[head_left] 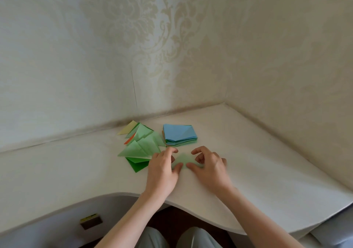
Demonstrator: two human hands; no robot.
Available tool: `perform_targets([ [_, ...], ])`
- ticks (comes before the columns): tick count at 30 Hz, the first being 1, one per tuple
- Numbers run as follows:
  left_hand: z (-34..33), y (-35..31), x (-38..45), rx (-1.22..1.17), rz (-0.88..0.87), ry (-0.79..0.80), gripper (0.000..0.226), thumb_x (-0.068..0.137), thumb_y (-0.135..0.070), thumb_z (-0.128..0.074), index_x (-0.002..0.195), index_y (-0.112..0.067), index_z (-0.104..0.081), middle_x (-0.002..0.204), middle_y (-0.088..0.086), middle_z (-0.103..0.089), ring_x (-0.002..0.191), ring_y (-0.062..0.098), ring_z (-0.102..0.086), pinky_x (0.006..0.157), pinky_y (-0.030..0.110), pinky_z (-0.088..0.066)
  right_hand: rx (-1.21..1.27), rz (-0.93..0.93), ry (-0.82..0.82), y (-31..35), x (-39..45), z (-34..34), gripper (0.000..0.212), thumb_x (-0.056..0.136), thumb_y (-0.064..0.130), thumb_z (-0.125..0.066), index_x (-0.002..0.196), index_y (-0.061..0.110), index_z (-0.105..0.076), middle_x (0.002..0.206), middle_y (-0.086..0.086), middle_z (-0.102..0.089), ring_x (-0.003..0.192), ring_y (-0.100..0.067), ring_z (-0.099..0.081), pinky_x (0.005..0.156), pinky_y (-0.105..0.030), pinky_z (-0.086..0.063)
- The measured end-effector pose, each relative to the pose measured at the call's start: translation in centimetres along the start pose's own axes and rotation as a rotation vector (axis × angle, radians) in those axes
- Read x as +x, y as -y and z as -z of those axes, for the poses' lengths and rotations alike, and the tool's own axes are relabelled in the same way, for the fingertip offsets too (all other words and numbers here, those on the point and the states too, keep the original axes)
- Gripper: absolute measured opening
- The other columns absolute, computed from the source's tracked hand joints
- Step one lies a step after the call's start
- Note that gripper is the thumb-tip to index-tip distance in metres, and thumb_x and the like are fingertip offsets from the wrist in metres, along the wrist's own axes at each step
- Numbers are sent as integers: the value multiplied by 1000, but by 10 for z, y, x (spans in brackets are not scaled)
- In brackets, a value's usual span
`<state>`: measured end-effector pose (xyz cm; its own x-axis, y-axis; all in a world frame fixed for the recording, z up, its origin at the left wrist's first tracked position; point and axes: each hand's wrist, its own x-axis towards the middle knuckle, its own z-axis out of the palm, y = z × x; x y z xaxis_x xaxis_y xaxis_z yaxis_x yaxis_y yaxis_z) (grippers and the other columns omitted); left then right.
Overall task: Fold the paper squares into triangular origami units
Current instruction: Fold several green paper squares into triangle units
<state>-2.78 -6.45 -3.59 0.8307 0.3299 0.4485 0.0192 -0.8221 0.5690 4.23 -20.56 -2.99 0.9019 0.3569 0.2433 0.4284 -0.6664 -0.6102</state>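
Observation:
A small light green paper piece (183,159), folded to a triangle, lies on the white table (257,171) between my hands. My left hand (162,169) presses its left part with the thumb, fingers curled over the paper's edge. My right hand (209,164) presses the right part with its thumb, its fingers arched above the paper. A stack of paper squares (179,134) with a blue sheet on top sits just behind. Several folded triangular units (142,142), mostly light green, one dark green, one yellow, lie to the left.
The table fits into a wall corner; patterned wallpaper (172,47) rises behind and to the right. The table's curved front edge (181,205) runs above my knees. A small dark box (91,221) lies lower left, below the tabletop.

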Motion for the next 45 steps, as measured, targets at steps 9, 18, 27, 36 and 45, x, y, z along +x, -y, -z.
perform_targets([
  [9,11,12,-1,-92,113,70,25,83,-4,-66,103,-18,-59,76,-8,-56,76,13,-55,70,27,-46,143,-66,110,-5,8,7,30,73,24,-76,90,37,-55,79,14,-59,74,-1,-53,86,-32,-44],
  [18,10,-7,0,132,73,85,34,85,5,-55,112,-13,-61,104,2,-60,97,18,-55,78,22,-42,209,-63,113,-7,7,8,24,75,10,-72,88,27,-62,73,14,-58,69,1,-52,80,-26,-45],
  [27,2,-24,16,204,208,189,39,86,-25,-69,121,-15,-54,116,6,-54,102,23,-55,84,29,-45,199,-55,90,-7,4,7,20,75,12,-72,90,24,-64,75,14,-59,70,1,-53,82,-27,-46],
  [36,24,-17,10,-59,192,231,8,88,-23,-66,95,-20,-64,89,-4,-67,80,14,-62,68,20,-48,265,-72,61,-2,2,9,20,74,26,-76,88,30,-62,80,16,-62,73,-2,-55,77,-23,-46],
  [45,144,49,10,23,284,82,6,89,-19,-60,84,-22,-63,86,-8,-69,88,15,-63,77,34,-47,24,294,133,69,1,-40,32,79,33,-66,111,29,-62,114,9,-59,107,-14,-51,89,-34,-37],
])
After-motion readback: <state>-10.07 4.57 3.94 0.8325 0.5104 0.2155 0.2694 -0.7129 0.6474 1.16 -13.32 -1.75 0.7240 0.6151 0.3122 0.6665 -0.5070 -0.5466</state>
